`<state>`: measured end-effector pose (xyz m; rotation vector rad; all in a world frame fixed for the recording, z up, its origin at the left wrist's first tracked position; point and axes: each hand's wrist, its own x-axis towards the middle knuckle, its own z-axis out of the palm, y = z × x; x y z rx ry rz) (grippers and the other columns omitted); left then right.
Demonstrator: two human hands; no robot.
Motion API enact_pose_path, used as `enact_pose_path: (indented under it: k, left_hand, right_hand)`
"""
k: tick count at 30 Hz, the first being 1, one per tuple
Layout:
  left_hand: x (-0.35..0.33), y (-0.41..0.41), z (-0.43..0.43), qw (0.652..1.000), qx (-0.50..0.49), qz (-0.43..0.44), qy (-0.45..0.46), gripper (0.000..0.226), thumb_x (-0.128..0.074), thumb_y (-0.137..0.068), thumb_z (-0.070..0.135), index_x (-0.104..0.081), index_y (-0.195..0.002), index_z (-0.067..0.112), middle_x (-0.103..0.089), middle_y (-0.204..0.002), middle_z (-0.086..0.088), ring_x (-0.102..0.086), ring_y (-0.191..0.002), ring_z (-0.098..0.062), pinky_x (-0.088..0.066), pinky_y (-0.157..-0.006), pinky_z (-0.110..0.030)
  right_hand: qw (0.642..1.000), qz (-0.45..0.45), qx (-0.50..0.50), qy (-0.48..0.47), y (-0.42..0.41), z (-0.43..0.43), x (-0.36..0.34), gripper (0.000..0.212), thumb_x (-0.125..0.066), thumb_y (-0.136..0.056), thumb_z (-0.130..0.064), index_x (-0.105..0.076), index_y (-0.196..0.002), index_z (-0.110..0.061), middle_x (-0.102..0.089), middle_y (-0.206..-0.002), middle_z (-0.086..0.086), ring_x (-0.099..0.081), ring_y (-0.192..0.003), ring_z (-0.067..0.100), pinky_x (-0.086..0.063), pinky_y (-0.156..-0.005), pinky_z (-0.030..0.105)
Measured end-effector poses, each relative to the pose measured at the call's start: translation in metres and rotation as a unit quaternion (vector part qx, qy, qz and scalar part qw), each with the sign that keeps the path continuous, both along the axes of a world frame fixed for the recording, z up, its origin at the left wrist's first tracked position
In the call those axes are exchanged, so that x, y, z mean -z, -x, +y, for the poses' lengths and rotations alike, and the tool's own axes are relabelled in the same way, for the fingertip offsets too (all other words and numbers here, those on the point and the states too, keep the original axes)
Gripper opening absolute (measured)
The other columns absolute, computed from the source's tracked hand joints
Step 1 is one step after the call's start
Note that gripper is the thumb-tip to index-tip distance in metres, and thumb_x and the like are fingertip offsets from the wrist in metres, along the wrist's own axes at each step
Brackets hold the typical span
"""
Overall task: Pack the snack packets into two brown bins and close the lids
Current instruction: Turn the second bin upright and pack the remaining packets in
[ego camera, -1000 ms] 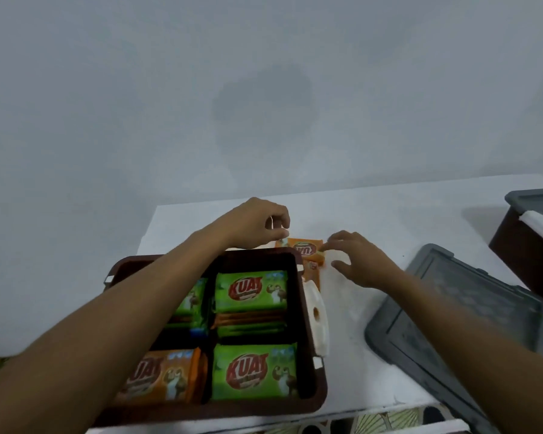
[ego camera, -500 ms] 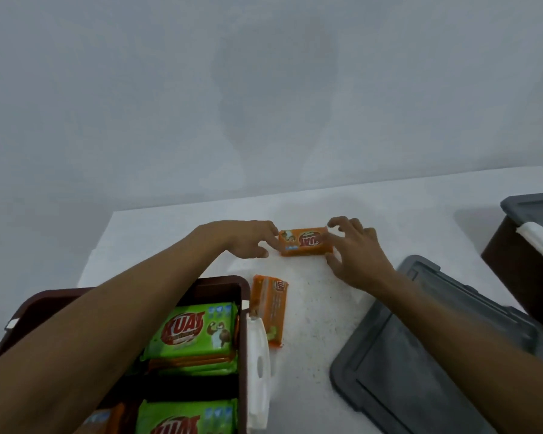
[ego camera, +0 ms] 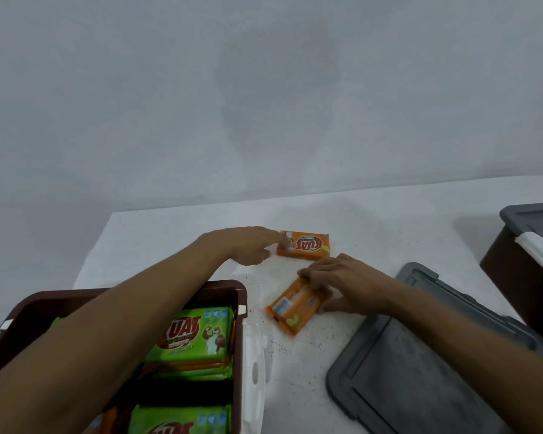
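Orange packets, two: far packet (ego camera: 304, 246), red "KUAT" logo, touched by straight finger of left hand (ego camera: 250, 245) — near packet (ego camera: 292, 308), back up, gripped by right hand (ego camera: 342, 283).

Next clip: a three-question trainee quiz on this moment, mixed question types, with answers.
1. True or false: the loose grey lid sits on the open brown bin.
2. The left hand touches the farther orange packet. What does the right hand grip? A. the nearer orange packet B. the grey lid C. nothing
3. Fill in: ___ orange packets lie loose on the table.
Key: 1 false, it lies on the table; 2 A; 3 two.
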<state>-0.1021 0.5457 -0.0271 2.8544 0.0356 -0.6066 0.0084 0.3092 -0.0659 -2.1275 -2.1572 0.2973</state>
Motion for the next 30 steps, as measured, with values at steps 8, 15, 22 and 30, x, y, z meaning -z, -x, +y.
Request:
enact_pose_path:
  k: [8, 15, 22, 30]
  left_hand:
    - [0.006, -0.006, -0.003, 0.998, 0.042, -0.021, -0.043, 0.043, -0.045, -0.100, 0.025, -0.041, -0.143, 0.028, -0.023, -0.151, 0.000, -0.026, -0.133, -0.023, -0.034, -0.106, -0.041]
    - [0.008, -0.008, -0.004, 0.998, 0.022, -0.047, -0.018, 0.030, -0.052, -0.097, 0.025, -0.050, -0.126, 0.015, -0.040, -0.142, -0.003, -0.044, -0.120, -0.024, -0.040, -0.100, -0.042]
    - [0.009, -0.009, -0.006, 0.997, 0.000, -0.072, -0.025, 0.041, -0.060, -0.092, 0.036, -0.047, -0.130, 0.026, -0.042, -0.126, 0.002, -0.051, -0.090, -0.017, -0.043, -0.076, -0.030]
    - [0.004, -0.010, -0.014, 0.999, 0.005, -0.053, 0.009, 0.038, -0.054, -0.096, 0.029, -0.058, -0.133, 0.021, -0.037, -0.135, 0.004, -0.049, -0.079, -0.005, -0.036, -0.073, -0.020]
  right_hand:
    - [0.986, 0.098, 0.134, 0.007, -0.031, -0.020, -0.027, 0.013, -0.044, -0.100, -0.037, -0.055, -0.103, -0.030, -0.067, -0.087, -0.011, -0.059, -0.071, 0.007, -0.050, -0.068, 0.032]
    - [0.963, 0.113, 0.245, 0.004, -0.052, -0.017, -0.009, 0.024, -0.046, -0.100, -0.034, -0.063, -0.109, -0.020, -0.069, -0.100, -0.005, -0.062, -0.082, 0.006, -0.051, -0.071, 0.022]
    - [0.975, 0.045, 0.215, 0.041, -0.040, -0.010, 0.000, 0.065, -0.061, -0.080, -0.063, -0.043, -0.134, -0.034, -0.053, -0.117, -0.011, -0.049, -0.098, 0.006, -0.046, -0.079, 0.024]
    - [0.952, -0.037, 0.300, -0.042, -0.046, -0.012, 0.009, 0.050, -0.030, -0.096, -0.061, -0.022, -0.145, -0.053, -0.061, -0.114, -0.001, -0.061, -0.089, 0.018, -0.054, -0.075, 0.036]
